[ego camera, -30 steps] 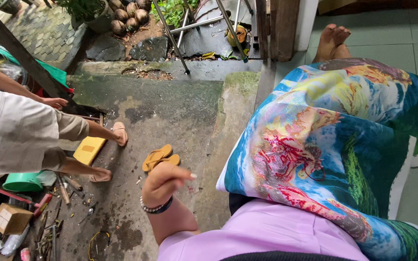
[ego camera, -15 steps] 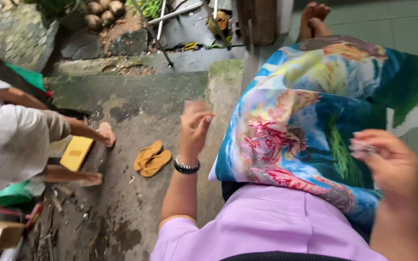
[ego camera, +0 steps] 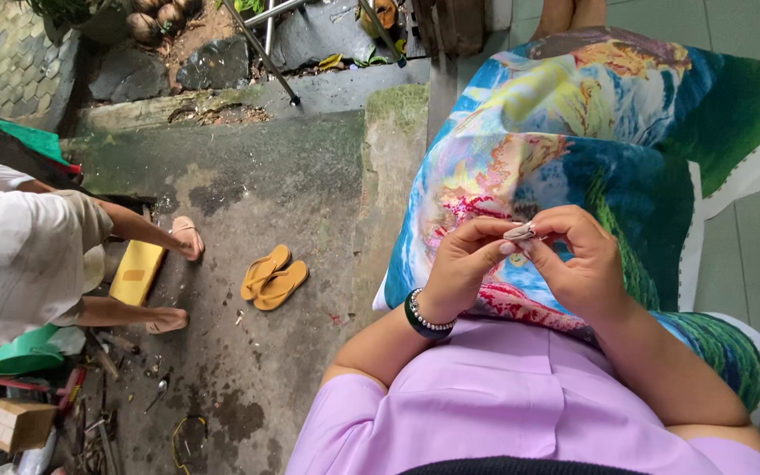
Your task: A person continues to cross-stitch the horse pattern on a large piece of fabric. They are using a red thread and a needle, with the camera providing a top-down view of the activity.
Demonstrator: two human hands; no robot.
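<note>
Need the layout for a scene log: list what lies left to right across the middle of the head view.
Person in white → yellow block → yellow sandals → left hand → small pale object → right hand.

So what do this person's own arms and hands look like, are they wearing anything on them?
Both hands are bare, without gloves. The left hand has a bracelet at the wrist, a dark band edged with small pale beads. The right hand shows no jewellery that I can make out. Short lilac sleeves end above the elbows, leaving the forearms uncovered.
</note>
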